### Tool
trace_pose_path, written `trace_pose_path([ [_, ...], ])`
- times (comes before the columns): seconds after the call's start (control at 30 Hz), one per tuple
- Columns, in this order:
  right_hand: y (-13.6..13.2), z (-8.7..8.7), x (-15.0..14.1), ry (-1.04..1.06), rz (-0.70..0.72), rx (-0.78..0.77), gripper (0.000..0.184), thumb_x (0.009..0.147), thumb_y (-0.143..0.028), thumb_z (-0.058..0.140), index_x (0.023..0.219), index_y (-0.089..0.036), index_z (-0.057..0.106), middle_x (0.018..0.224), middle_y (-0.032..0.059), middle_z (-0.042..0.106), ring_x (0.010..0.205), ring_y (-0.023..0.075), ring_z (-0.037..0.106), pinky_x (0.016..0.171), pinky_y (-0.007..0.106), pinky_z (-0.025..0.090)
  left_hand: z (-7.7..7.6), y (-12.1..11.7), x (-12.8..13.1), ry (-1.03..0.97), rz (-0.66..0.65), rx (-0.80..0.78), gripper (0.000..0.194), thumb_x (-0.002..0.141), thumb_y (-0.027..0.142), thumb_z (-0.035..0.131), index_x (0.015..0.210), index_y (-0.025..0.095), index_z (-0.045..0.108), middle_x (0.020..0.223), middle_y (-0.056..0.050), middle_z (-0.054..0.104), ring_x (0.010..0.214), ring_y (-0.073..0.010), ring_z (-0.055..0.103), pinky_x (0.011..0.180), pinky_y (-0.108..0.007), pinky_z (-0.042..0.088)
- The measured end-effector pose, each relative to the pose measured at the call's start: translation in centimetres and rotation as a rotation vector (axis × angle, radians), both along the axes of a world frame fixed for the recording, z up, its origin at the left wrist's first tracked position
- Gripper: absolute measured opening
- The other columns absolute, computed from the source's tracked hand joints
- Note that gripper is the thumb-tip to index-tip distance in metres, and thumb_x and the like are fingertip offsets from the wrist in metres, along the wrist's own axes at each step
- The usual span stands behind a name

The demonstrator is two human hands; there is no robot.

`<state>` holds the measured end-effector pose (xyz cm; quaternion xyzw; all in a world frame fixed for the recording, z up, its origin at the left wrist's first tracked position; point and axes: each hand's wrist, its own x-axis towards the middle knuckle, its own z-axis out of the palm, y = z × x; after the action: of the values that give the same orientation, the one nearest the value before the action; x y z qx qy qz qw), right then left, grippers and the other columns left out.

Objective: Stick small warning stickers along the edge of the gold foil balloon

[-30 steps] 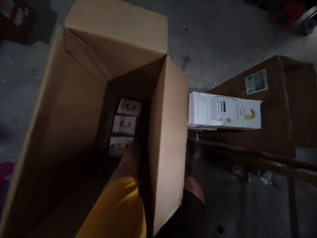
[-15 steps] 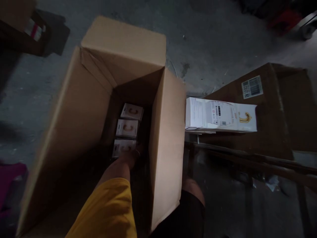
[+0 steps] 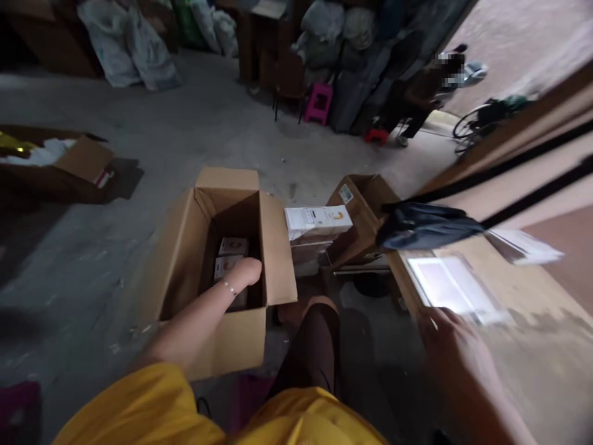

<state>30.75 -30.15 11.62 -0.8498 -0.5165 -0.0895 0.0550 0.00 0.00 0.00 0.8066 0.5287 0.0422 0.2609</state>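
An open cardboard box stands on the concrete floor in front of me, its flaps up. My left hand, with a thin bracelet at the wrist, reaches in over the rim. Its fingers lie on or just above small white cartons with a gold curved print, and the hand hides part of them. My right hand is blurred at the lower right, at the edge of a bright flat panel lying on a wooden surface. It holds nothing I can make out.
A long white carton stands beside the box, with a brown carton behind it. A dark blue cloth and loose papers lie at the right. An open box sits at the left. A person stands far back near sacks.
The view has swung up from the inside of the box to the wider room. My left forearm now shows over the box rim, and my right hand has come into view at the lower right.
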Motion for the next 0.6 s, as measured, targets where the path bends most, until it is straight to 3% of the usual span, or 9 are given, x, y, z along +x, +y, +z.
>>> trace_pose_path([
  [0.07, -4.0, 1.2, -2.8, 0.051, -0.084, 0.164, 0.028, 0.09, -0.038, 0.042, 0.09, -0.023, 0.066, 0.085, 0.008, 0.07, 0.064, 0.0203, 0.063, 0.055, 0.031, 0.045, 2.9, -3.8, -0.7, -0.081, -0.077, 0.086, 0.029, 0.092, 0.033, 0.057, 0.116, 0.016, 0.059, 0.118, -0.009, 0.061, 0.103, -0.0216, 0.061, 0.088, -0.042, 0.053],
  [0.13, -9.4, 2.0, -5.7, 0.176, -0.163, 0.298, 0.029, 0.09, -0.041, 0.043, 0.089, -0.022, 0.064, 0.072, 0.0035, 0.069, 0.056, 0.0165, 0.061, 0.053, 0.027, 0.045, 4.6, -8.9, -0.9, -0.196, -0.192, 0.172, 0.021, 0.094, 0.028, 0.051, 0.108, 0.018, 0.063, 0.113, -0.009, 0.066, 0.103, -0.0222, 0.063, 0.091, -0.041, 0.052],
  [0.23, -17.8, 1.6, -8.8, 0.283, -0.308, 0.432, 0.03, 0.092, -0.042, 0.043, 0.08, -0.022, 0.062, 0.056, -0.001, 0.062, 0.048, 0.0136, 0.055, 0.051, 0.024, 0.042, 4.4, -16.5, 0.7, -0.381, -0.413, 0.236, 0.027, 0.093, 0.027, 0.041, 0.097, 0.017, 0.066, 0.097, -0.01, 0.072, 0.09, -0.0245, 0.069, 0.079, -0.037, 0.057],
  [0.37, -27.1, -1.4, -10.4, 0.143, -0.584, 0.551, 0.034, 0.093, -0.04, 0.043, 0.07, -0.022, 0.059, 0.052, -0.0011, 0.057, 0.047, 0.0135, 0.053, 0.05, 0.025, 0.039, 3.8, -23.6, 5.6, -0.546, -0.841, 0.19, 0.025, 0.091, 0.031, 0.045, 0.093, 0.024, 0.069, 0.094, -0.004, 0.074, 0.086, -0.0203, 0.071, 0.076, -0.029, 0.058],
  [0.47, -30.7, -4.1, -11.0, 0.088, -0.673, 0.631, 0.028, 0.092, -0.036, 0.047, 0.074, -0.02, 0.061, 0.062, 0.0021, 0.063, 0.056, 0.0162, 0.059, 0.056, 0.027, 0.043, 5.8, -26.7, 10.0, -0.605, -1.058, 0.142, 0.023, 0.092, 0.031, 0.047, 0.098, 0.026, 0.069, 0.098, -0.003, 0.074, 0.092, -0.0195, 0.07, 0.083, -0.029, 0.057],
  [0.6, -31.9, -6.5, -10.9, 0.066, -0.726, 0.73, 0.022, 0.09, -0.031, 0.046, 0.083, -0.019, 0.063, 0.078, 0.0078, 0.069, 0.076, 0.0214, 0.065, 0.07, 0.032, 0.049, 9.1, -29.4, 15.4, -0.643, -1.252, 0.064, 0.02, 0.09, 0.031, 0.052, 0.099, 0.026, 0.069, 0.098, -0.004, 0.073, 0.095, -0.0205, 0.068, 0.087, -0.031, 0.055],
])
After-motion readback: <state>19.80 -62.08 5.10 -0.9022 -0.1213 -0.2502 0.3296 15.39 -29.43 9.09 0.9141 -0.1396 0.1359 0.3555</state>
